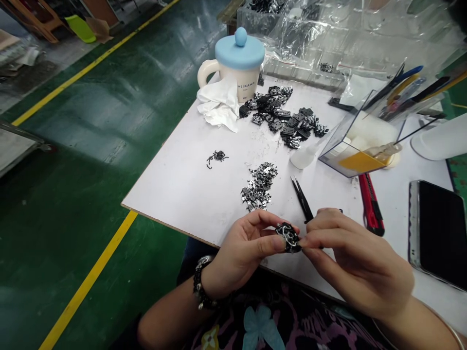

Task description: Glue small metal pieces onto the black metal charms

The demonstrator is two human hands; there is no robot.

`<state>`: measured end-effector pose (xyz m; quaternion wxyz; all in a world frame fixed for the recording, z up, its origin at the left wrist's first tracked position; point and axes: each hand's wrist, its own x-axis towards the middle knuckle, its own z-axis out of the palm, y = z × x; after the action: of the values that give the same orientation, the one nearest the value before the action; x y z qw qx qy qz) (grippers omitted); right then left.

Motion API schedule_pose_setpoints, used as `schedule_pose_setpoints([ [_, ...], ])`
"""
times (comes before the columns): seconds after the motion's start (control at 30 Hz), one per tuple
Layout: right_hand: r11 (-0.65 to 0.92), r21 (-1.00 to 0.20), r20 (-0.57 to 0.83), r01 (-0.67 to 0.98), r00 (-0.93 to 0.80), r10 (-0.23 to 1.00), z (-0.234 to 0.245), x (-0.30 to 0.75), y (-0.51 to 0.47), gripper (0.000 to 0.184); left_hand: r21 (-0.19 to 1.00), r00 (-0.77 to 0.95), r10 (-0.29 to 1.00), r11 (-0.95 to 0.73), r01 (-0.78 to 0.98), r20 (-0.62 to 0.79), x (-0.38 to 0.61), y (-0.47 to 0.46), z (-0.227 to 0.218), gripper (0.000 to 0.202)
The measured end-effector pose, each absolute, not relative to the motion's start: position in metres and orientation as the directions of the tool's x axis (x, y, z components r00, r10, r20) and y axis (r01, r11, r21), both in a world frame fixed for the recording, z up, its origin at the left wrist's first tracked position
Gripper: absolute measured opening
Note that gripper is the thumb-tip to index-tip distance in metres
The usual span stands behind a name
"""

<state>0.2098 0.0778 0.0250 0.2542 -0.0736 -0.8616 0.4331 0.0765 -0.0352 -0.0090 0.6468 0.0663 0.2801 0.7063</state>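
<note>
My left hand pinches a small black and silver mechanical part between thumb and fingers, over the table's near edge. From the other side, the thumb and index fingertip of my right hand press together at the part's right edge. Whether they also hold a tiny piece cannot be made out. Black tweezers lie just beyond my right hand. A pile of small shiny metal pieces lies beyond my left hand, and a little heap of thin dark pieces is farther left.
Several similar black assemblies are heaped at the back, near a blue-lidded mug and crumpled tissue. To the right are a white bottle, a clear pen holder, a red utility knife and a phone.
</note>
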Motion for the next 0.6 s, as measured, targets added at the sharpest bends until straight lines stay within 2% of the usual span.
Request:
schedule_pose_setpoints([
  [0.6, 0.547, -0.836, 0.318, -0.038, -0.846, 0.427, 0.0216, 0.2087, 0.0746, 0.016, 0.453, -0.152, 0.957, -0.025, -0.891, -0.246, 0.0766, -0.0353, -0.0119, 0.023],
])
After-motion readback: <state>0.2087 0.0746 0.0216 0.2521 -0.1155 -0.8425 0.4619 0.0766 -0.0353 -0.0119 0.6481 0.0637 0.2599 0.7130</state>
